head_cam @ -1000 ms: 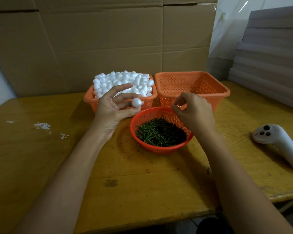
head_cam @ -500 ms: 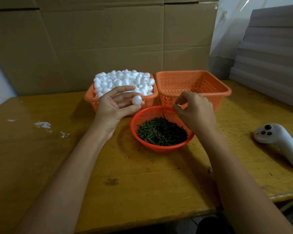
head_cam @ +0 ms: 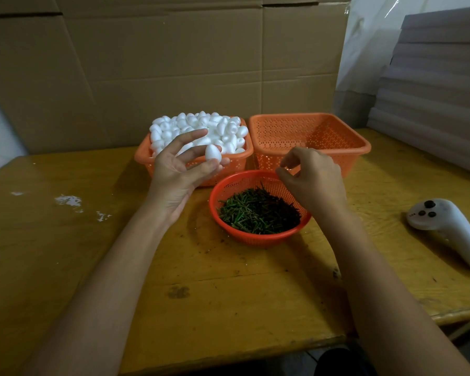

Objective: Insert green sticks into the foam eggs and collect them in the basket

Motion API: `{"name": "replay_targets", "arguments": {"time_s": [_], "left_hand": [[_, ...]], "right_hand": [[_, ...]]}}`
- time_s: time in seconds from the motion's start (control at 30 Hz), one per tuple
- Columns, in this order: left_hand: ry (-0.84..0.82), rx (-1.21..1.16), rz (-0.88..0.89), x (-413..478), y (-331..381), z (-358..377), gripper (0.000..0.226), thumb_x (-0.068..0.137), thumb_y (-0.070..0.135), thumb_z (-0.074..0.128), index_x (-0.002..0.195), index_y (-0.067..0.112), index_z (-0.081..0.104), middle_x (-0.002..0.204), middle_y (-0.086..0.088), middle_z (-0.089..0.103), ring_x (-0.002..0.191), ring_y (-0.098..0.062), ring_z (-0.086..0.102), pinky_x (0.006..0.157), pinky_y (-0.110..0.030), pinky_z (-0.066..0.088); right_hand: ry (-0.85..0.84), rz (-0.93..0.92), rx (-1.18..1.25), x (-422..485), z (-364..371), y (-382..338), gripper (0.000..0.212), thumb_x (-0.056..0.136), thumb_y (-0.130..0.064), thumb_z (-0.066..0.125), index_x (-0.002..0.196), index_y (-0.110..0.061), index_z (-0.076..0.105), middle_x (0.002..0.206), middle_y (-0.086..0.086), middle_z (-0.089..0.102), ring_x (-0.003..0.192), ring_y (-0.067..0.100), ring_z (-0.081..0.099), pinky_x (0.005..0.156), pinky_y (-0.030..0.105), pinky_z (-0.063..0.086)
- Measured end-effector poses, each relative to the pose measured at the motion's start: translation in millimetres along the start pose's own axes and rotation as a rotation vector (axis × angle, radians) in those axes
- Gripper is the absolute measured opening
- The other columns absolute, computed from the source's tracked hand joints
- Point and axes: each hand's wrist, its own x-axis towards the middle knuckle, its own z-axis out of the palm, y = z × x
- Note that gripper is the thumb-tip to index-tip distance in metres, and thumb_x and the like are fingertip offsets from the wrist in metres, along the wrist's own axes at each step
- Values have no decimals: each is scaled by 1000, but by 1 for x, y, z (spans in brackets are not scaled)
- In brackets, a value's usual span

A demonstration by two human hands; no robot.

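- The person's left hand (head_cam: 174, 172) is raised palm-up above the counter (head_cam: 228, 289), in front of the left square basket (head_cam: 235, 165). It pinches one foam egg (head_cam: 213, 153) between thumb and fingertips, pointed end up.
- That square orange basket stands toward the counter's far edge. It is heaped above its rim with white foam eggs (head_cam: 201, 126).
- An empty square basket (head_cam: 310, 131), also orange and perforated, stands just beside it on the right, their rims nearly touching.
- A round red basket (head_cam: 255, 240) sits nearer the front edge, just before the gap between the two square ones. It holds a loose pile of green sticks (head_cam: 258, 213).
- The right hand (head_cam: 318, 183) hovers over the far right rim of the round basket, back of the hand up. Its fingers are curled and the thumb and forefinger tips are drawn close together. It cannot be told whether a stick is held between them.
- A white controller (head_cam: 445, 226) with dark buttons lies near the counter's right edge, well apart from the baskets.
- White smears (head_cam: 68, 200) mark the wood toward the left edge.
- Sheets of cardboard (head_cam: 174, 63) stand behind the far edge, and a stack of grey sheets (head_cam: 432, 90) rises at the far right corner.
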Motion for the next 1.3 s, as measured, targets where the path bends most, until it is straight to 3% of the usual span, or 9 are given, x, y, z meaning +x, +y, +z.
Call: {"name": "replay_targets", "arguments": {"time_s": [0.2,0.4,0.5,0.63,0.77,1.0,1.2,1.3], "left_hand": [[-17,-65,-19,0,0,-1,50,84,6,84,129,20,69,121,-18,75,109,-39,75,84,-31,63],[-22,-86,-27,1,0,-2,34,88,7,79,120,16,73,120,-19,75,108,-37,76,84,-29,63],[-25,-77,-34,2,-1,-3,32,94,2,73,123,13,71,124,-21,74,108,-37,76,84,-29,62],[-34,-65,-35,2,-1,-4,29,98,-1,67,122,13,71,127,-23,72,107,-35,76,84,-29,62],[-33,-67,-44,2,-1,-3,28,97,0,66,120,14,72,127,-23,72,107,-37,77,84,-29,62],[-10,-42,-45,-1,2,1,28,86,9,85,112,17,77,123,-17,74,103,-36,77,81,-27,62],[-19,-43,-48,-1,3,1,25,90,2,76,110,16,78,123,-19,74,99,-35,78,81,-27,63],[-30,-28,-47,-1,2,0,26,94,-3,69,111,14,77,122,-20,74,98,-35,78,81,-27,63]], "right_hand": [[30,-120,46,1,0,-2,13,94,-32,72,101,-21,71,103,-5,69,103,19,60,92,38,46],[-252,-325,131,-1,-1,-15,25,90,-46,75,106,-27,73,105,-8,66,97,10,57,80,30,44],[-376,-388,117,-5,-1,-19,31,86,-52,77,105,-27,75,104,-11,70,98,9,62,85,35,51],[-464,-378,78,-6,0,-19,37,80,-58,80,105,-31,78,105,-15,74,100,7,67,90,36,53],[-506,-366,56,-6,2,-17,31,79,-53,84,103,-33,79,107,-18,74,102,5,65,90,32,51],[-572,-366,92,-7,2,-19,21,83,-43,84,100,-33,78,100,-17,75,94,3,66,86,31,54],[-553,-372,118,-6,2,-18,15,82,-35,86,92,-29,77,91,-15,74,84,-2,64,70,7,41],[-562,-375,146,-6,2,-18,12,83,-31,86,91,-28,77,90,-15,75,83,-4,64,71,5,41]]}}
